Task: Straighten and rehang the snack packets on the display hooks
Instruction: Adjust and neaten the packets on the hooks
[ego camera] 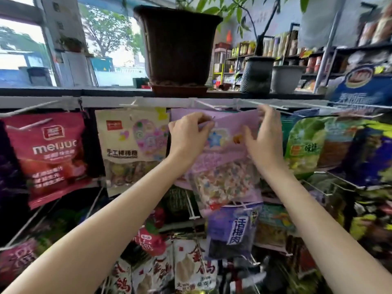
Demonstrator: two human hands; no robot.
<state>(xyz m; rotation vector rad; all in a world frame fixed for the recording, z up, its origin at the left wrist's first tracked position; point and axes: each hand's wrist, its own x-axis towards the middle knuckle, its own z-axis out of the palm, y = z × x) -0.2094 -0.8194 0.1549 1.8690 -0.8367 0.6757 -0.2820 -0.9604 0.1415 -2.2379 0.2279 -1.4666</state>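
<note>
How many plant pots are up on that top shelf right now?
3. A big brown pot stands above the hands, a dark mesh-patterned pot to its right, and a grey pot right beside that. More may sit out of view.

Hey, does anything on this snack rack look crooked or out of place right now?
Yes. The pink candy packet in the top row hangs tilted, its top edge slanting, unlike the cream lollipop packet beside it, which hangs straighter. The left hand pinches its top edge and the right hand holds its upper right side.
</note>
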